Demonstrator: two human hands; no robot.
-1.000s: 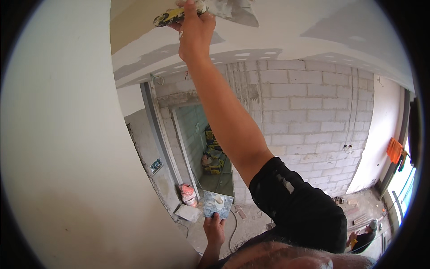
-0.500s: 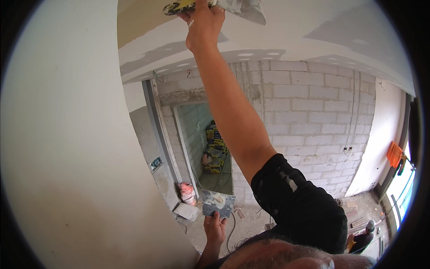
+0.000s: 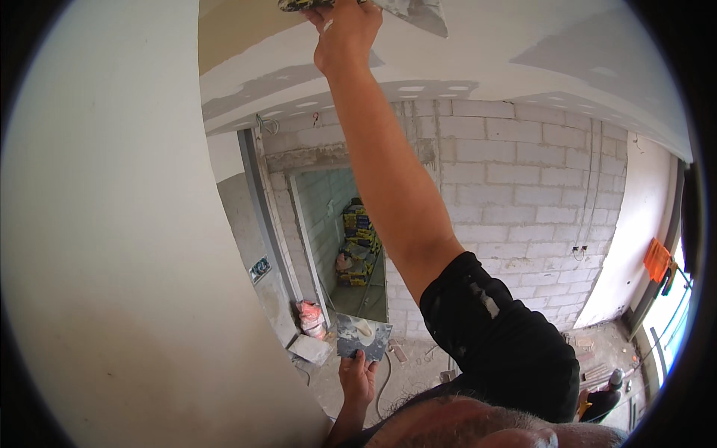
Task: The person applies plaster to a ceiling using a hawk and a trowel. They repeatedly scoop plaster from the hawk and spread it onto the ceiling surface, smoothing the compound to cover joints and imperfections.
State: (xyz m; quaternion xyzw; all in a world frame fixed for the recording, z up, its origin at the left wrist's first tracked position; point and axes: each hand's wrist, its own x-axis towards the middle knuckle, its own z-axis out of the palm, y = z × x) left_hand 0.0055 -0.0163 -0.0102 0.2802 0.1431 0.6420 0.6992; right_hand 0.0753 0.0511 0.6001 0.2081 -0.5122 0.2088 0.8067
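My right arm stretches up to the ceiling, where my right hand [image 3: 349, 31] is closed round the yellow-and-black handle of a plastering trowel [image 3: 413, 13]. The trowel's putty-smeared metal blade lies at or near the ceiling, and the top edge of the view cuts off part of the tool. Low in the middle, my left hand [image 3: 358, 375] pinches the near edge of a square grey metal plate [image 3: 373, 342]. A dab of pale putty [image 3: 364, 327] sits on this plate. The left thumb rests on top; the other fingers are partly hidden beneath.
A pale wall [image 3: 112, 224] rises close on my left. The ceiling [image 3: 478, 52] has grey and tan patches. Beyond stand a block wall [image 3: 515, 172] and a doorway with stacked bags [image 3: 358, 246]. Another person [image 3: 603, 399] is on the floor at lower right, near an orange cloth [image 3: 657, 260].
My right hand and the trowel have shifted slightly up and to the right, so less of the handle shows. The left hand with the plate has hardly moved.
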